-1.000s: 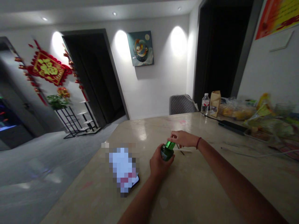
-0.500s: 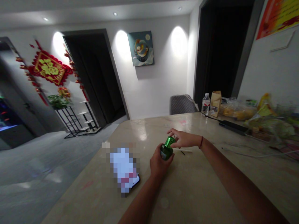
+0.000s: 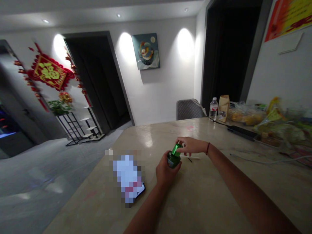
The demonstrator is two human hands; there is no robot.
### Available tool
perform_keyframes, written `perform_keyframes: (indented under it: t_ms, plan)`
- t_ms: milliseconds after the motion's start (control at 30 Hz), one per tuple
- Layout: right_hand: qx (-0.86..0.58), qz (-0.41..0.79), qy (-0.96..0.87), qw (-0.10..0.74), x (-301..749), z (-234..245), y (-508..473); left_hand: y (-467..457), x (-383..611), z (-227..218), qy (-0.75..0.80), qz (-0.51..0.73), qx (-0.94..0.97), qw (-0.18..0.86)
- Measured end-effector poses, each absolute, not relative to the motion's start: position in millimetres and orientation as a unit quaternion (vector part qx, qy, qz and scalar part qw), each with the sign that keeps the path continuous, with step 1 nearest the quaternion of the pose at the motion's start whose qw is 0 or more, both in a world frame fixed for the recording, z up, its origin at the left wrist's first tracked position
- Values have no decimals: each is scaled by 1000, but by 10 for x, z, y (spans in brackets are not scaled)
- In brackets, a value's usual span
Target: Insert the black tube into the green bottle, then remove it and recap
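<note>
A small dark green bottle [image 3: 173,160] stands on the beige marble table [image 3: 200,195]. My left hand [image 3: 165,170] is wrapped round the bottle's body from the near side. My right hand [image 3: 191,145] pinches the shiny green cap [image 3: 175,149] on the bottle's neck with its fingertips. A red cord circles my right wrist. A thin white stick [image 3: 192,157] lies on the table just past my right hand.
A phone [image 3: 129,182] with a blurred screen lies on the table to the left. At the back right are a water bottle [image 3: 214,109], a paper bag [image 3: 223,108], food bags [image 3: 246,115] and a black flat object [image 3: 240,131]. A grey chair [image 3: 188,109] stands behind the table.
My right hand's fingers have shifted on the green cap, which sits at a slightly different tilt. My left hand has kept its hold on the bottle in the same spot.
</note>
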State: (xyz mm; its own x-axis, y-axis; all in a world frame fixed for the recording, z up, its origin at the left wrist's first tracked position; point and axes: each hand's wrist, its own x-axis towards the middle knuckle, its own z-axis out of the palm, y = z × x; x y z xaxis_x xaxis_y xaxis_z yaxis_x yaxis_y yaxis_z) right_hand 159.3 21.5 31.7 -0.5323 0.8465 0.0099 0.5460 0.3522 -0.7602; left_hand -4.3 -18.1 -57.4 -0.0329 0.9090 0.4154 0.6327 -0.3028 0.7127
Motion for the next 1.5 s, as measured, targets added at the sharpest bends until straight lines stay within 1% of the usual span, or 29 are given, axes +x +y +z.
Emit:
perform_keyframes:
  t_ms: [100, 267, 333, 400, 567, 633, 733, 800, 1100, 1500]
  plan:
    - [-422, 335, -806, 247, 1633, 311, 272, -172, -48, -583, 570, 448, 671, 157]
    - [-432, 250, -788, 360, 1767, 211, 499, -154, -55, -612, 574, 453, 667, 145]
    - [-438, 246, -768, 397, 1829, 122, 613, -154, -53, -616, 574, 452, 668, 141]
    - [-461, 243, -747, 413, 1894, 0, 725, -156, -51, -617, 578, 449, 667, 140]
    - [-542, 236, -699, 401, 2089, -424, 988, -157, -52, -609, 577, 454, 663, 148]
    - [-569, 215, -688, 395, 2171, -592, 1078, -156, -53, -603, 577, 456, 661, 151]
    - [-575, 166, -708, 374, 2270, -776, 1169, -155, -54, -594, 581, 451, 661, 151]
    - [-572, 158, -719, 362, 2305, -852, 1197, -154, -55, -589, 584, 448, 661, 146]
    - [-646, 191, -646, 358, 2282, -1003, 1191, -152, -52, -585, 581, 450, 665, 134]
    - [-676, 181, -642, 312, 2279, -954, 1145, -147, -55, -601, 582, 447, 666, 134]
